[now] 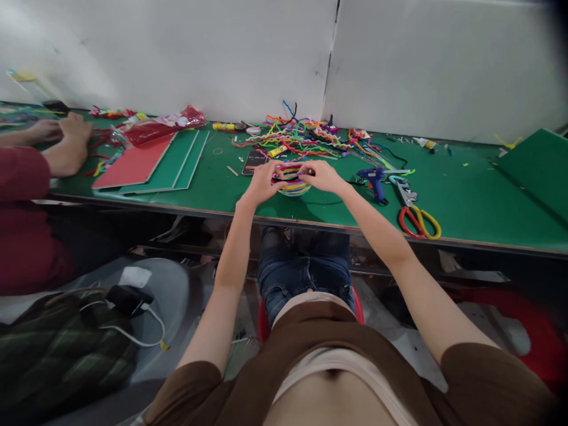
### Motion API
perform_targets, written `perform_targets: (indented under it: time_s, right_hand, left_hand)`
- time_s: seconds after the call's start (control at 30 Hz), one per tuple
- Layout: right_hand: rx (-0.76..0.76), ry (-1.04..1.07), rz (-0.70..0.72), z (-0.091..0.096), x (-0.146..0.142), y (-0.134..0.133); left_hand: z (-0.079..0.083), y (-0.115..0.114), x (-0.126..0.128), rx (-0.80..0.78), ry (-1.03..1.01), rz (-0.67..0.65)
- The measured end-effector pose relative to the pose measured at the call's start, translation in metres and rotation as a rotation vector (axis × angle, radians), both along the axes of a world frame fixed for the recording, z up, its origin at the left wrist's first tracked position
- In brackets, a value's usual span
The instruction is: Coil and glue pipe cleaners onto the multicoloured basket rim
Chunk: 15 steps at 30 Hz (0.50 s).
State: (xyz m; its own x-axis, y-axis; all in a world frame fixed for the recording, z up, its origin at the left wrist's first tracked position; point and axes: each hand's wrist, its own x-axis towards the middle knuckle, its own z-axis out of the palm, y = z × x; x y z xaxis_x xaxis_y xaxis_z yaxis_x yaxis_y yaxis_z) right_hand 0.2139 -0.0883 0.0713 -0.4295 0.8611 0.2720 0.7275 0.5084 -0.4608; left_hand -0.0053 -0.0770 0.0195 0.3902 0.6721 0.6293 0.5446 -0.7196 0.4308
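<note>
A small round bowl (294, 189) of coiled pipe cleaners, striped in many colours, stands at the table's front edge, straight ahead of me. My left hand (266, 181) is closed on its left rim, thumb at the near side and fingers reaching over the top. On the opposite side, my right hand (323, 176) pinches at the rim, fingertips partly inside the opening. Whether a loose pipe cleaner end lies in that pinch is too small to tell. Just behind my left hand lies a phone (254, 162) with a timer on its screen.
A heap of pipe cleaners (306, 136) lies behind the bowl. To the right are a blue glue gun (375, 182) and scissors (417, 220) with red and yellow handles. Red and green boards (137, 163) lie left, near another person's hands (71, 136). A white wall (177, 53) closes the back.
</note>
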Motion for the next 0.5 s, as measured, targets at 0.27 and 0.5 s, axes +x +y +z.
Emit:
perform_targets:
  time_s: [0.27,0.5]
  right_hand:
    - [-0.008,0.017,0.059,-0.0008,0.0035,0.0005]
    - [-0.027,-0.003,0.083,0.0040,0.0017,-0.0015]
  left_hand:
    - [0.0027,0.0088,-0.0037,-0.207,-0.066,-0.247]
    - [0.0064,0.0008,0.0002,-0.149,-0.122,-0.177]
